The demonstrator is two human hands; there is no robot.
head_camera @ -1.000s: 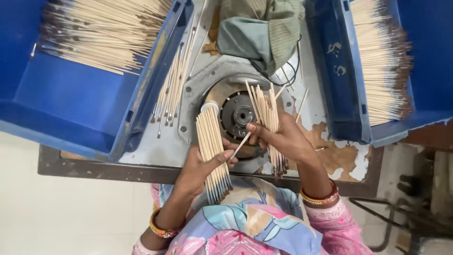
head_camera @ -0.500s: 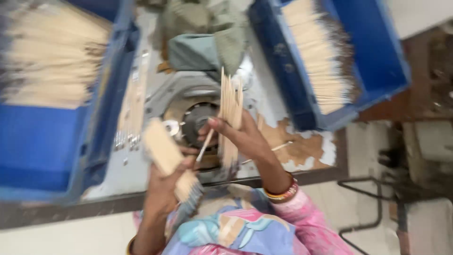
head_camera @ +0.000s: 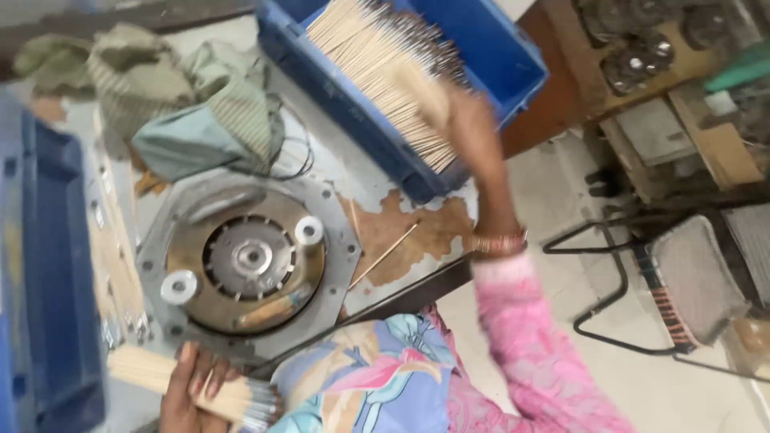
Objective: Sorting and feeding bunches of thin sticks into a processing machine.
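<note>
My left hand (head_camera: 192,389) grips a bundle of thin pale sticks (head_camera: 152,373) low at the near edge of the table, just in front of a round metal machine plate (head_camera: 245,261). My right hand (head_camera: 461,120) is blurred and reaches out over the right blue bin (head_camera: 489,56), which holds a heap of the same sticks (head_camera: 377,72). It seems to hold a few sticks over the heap, but the blur hides the fingers. A pink sleeve and bangles (head_camera: 499,240) show on that arm.
A crumpled green cloth (head_camera: 188,112) lies behind the plate. A second blue bin (head_camera: 48,273) stands at the left, with loose sticks (head_camera: 120,265) beside it. One stray stick (head_camera: 383,256) lies on the worn tabletop. A metal stool frame (head_camera: 666,289) and shelves stand at the right.
My right hand has left the machine plate and swung out to the right blue bin. My left hand has dropped lower with its bundle. The view has turned to the right.
</note>
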